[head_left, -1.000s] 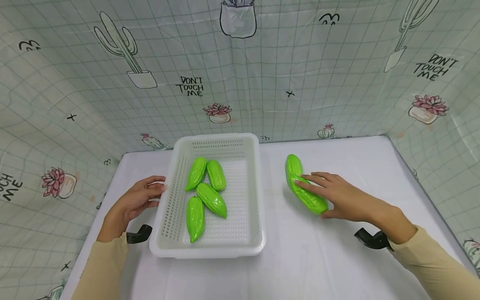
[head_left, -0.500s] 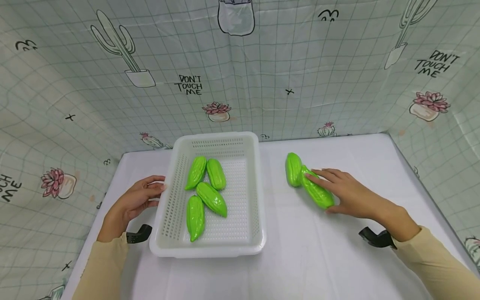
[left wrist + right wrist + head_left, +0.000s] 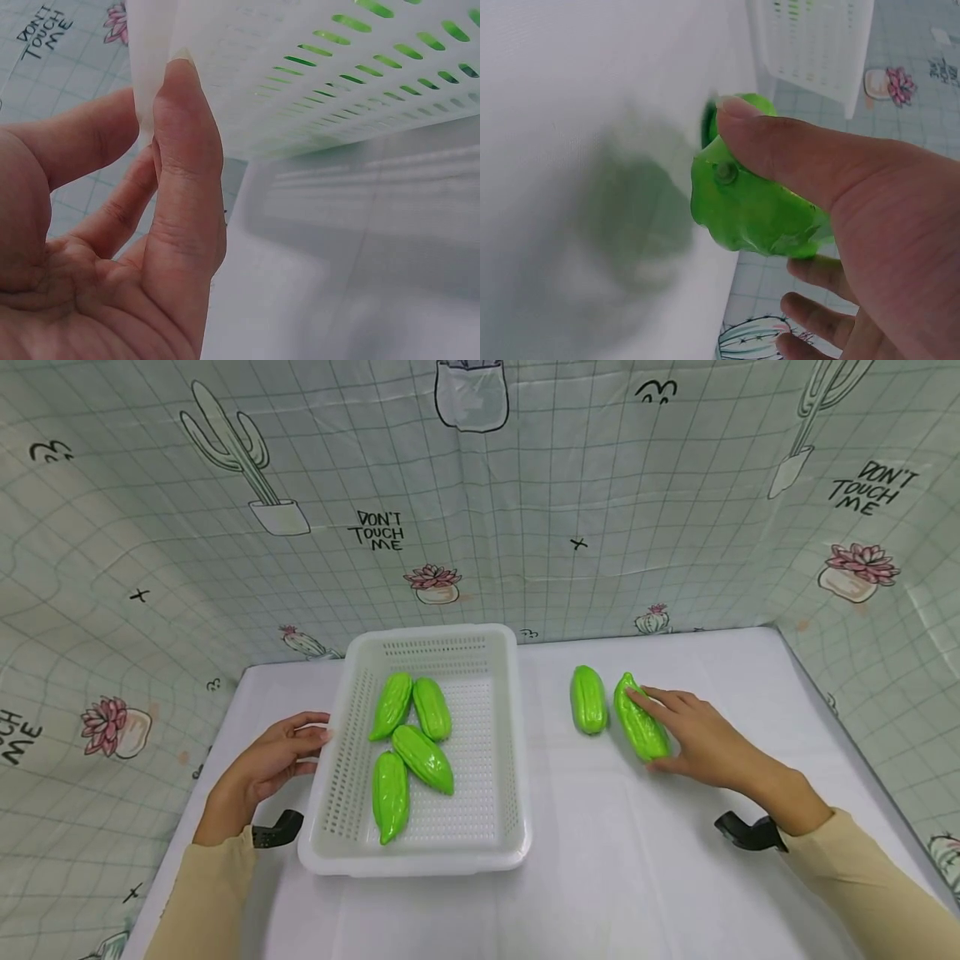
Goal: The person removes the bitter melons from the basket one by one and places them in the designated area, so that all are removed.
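At the basket's left side, my left hand (image 3: 273,760) pinches the rim of the white plastic basket (image 3: 521,777) between thumb and finger; the left wrist view shows the basket wall (image 3: 225,90) between them. Several glossy green bitter melons, one of them a bitter melon (image 3: 423,758) in the middle, lie inside. On the right of the table, my right hand (image 3: 693,739) grips another bitter melon (image 3: 636,718) between thumb and fingers. Its stem end (image 3: 726,172) faces the right wrist camera. Just left of it, apart, lies one more bitter melon (image 3: 588,700).
A white cloth covers the table (image 3: 600,877). Behind and at both sides hangs a gridded curtain (image 3: 525,485) printed with cacti. Black wrist camera mounts (image 3: 279,828) sit on both wrists.
My right hand has drawn the gripped bitter melon right and slightly back, turning it, so it no longer lies against the other one on the table. My left hand and the basket stay put.
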Motion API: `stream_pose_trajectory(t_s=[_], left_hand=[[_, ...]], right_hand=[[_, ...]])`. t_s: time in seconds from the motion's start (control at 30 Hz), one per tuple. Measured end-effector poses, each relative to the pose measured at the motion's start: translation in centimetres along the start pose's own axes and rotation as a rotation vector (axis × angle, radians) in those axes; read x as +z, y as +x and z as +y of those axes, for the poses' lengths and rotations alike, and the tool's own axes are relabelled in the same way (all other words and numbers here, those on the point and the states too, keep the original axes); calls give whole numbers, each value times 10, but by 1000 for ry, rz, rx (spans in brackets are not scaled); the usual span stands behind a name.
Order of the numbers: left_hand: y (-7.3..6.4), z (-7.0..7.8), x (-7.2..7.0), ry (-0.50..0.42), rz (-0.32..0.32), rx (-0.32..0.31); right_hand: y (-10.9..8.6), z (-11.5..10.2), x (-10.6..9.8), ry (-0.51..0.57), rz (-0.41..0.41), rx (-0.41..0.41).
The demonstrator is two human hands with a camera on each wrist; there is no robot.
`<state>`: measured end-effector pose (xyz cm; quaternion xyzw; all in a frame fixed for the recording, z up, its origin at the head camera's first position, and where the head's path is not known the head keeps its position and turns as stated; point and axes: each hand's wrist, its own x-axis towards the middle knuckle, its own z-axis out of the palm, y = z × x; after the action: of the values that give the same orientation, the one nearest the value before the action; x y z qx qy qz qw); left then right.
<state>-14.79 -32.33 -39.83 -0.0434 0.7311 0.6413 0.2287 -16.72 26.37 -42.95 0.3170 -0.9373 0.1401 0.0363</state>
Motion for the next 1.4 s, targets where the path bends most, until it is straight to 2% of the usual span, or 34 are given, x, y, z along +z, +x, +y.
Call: stream_pose_trajectory(t_s=[0.17,0.67,1.4], left_hand=[[-1,0,0,-1,1,2],[-1,2,1,6,-1,-6],[0,-2,-1,-22,-15,30]], right_hand=[[4,2,2,6,-21,63],[23,7,7,35,-54,150],[37,15,18,88,-79,201]])
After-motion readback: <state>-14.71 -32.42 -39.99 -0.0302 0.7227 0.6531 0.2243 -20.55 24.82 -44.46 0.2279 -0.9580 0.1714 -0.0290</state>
